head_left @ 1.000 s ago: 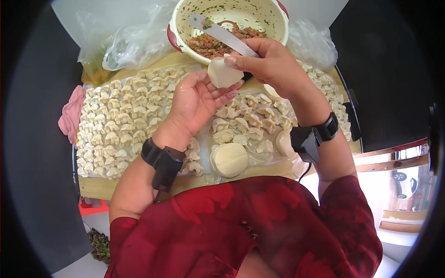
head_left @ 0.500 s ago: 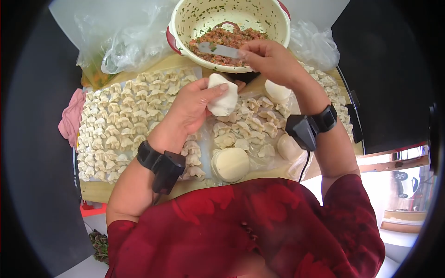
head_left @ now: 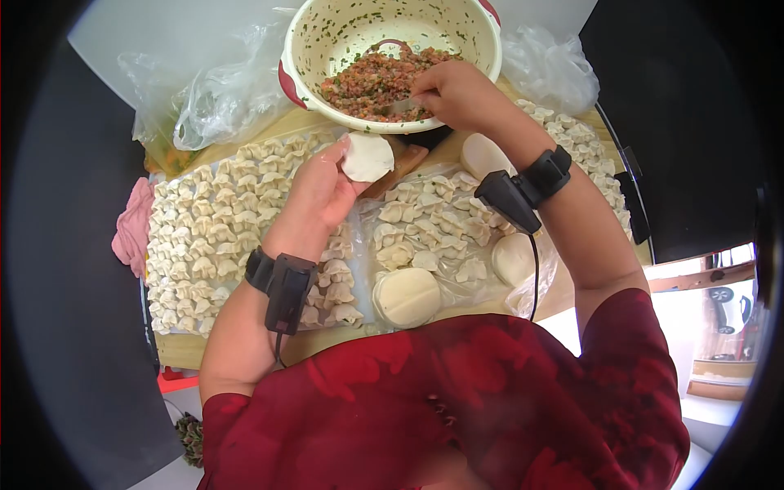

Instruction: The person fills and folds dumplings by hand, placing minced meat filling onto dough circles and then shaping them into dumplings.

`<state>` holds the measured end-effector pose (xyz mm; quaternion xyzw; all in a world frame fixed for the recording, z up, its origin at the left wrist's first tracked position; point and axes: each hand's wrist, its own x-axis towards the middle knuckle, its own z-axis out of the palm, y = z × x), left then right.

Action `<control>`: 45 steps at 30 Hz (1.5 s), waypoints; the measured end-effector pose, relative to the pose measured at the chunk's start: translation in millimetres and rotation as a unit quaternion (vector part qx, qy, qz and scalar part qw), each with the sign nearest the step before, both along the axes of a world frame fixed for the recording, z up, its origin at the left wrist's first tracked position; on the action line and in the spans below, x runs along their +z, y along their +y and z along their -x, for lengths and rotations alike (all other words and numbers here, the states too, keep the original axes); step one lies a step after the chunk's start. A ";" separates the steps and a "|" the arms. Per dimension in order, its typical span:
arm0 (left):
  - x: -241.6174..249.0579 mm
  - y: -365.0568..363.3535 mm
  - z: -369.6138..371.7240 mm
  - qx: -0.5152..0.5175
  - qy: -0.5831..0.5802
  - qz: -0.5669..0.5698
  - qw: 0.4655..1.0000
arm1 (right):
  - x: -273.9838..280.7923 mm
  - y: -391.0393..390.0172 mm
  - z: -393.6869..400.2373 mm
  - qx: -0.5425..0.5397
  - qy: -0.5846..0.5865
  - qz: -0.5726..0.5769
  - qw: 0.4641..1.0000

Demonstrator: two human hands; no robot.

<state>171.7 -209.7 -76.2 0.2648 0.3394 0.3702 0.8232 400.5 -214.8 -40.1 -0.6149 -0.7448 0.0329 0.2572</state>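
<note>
My left hand [head_left: 321, 186] holds a round white dumpling wrapper [head_left: 368, 158], lying open on the fingers just below the bowl's near rim. My right hand [head_left: 457, 94] is closed on a flat filling spatula [head_left: 400, 107], and the blade is down in the minced filling [head_left: 367, 82]. The filling is reddish with green bits and sits in a large cream bowl [head_left: 351, 31] with red handles. Below my hands, folded dumplings [head_left: 437, 219] rest on clear plastic. Stacks of round wrappers [head_left: 406, 298] lie by them, one near my body and others [head_left: 514, 260] to the right.
Rows of dumplings [head_left: 220, 220] cover the left of the wooden table, and more dumplings [head_left: 576, 151] lie at the right edge. Clear plastic bags [head_left: 216, 106] flank the bowl, with another bag [head_left: 549, 69] at right. A pink cloth [head_left: 133, 229] hangs at the left edge.
My right hand has lowered the spatula from above the bowl into the filling. My left hand has shifted left, and the wrapper now lies flatter and more open.
</note>
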 end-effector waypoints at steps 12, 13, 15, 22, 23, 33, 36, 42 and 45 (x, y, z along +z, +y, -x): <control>4.4 6.1 -4.3 0.013 -0.043 0.007 0.999 | 26.3 -40.3 7.0 0.019 0.114 0.058 0.992; 4.7 5.7 -4.4 0.014 -0.044 0.008 0.999 | 25.9 -47.0 9.7 0.033 0.117 0.022 0.992; 6.7 4.1 -4.7 0.015 -0.046 0.013 0.999 | 24.2 -56.3 13.3 0.062 0.071 -0.020 0.995; 4.5 1.5 -7.6 0.011 -0.073 0.018 0.997 | 21.8 -78.5 24.4 -0.006 0.113 -0.110 0.987; 3.3 0.2 -10.2 0.022 -0.076 0.014 0.997 | 18.4 -81.8 24.9 -0.005 0.112 -0.110 0.988; -3.7 -14.8 -10.9 -0.005 -0.075 0.012 0.997 | -17.4 -117.1 47.5 -0.039 0.149 -0.116 0.981; 6.9 -24.8 -2.6 -0.018 -0.081 0.007 0.997 | -17.1 -121.1 49.3 -0.011 0.135 -0.145 0.980; 19.3 -34.3 12.5 -0.075 -0.104 -0.025 0.991 | -4.2 -132.7 51.6 -0.015 0.312 -0.100 0.945; 21.6 -39.5 16.6 -0.104 -0.134 -0.021 0.985 | 1.1 -143.7 56.6 -0.006 0.438 0.010 0.899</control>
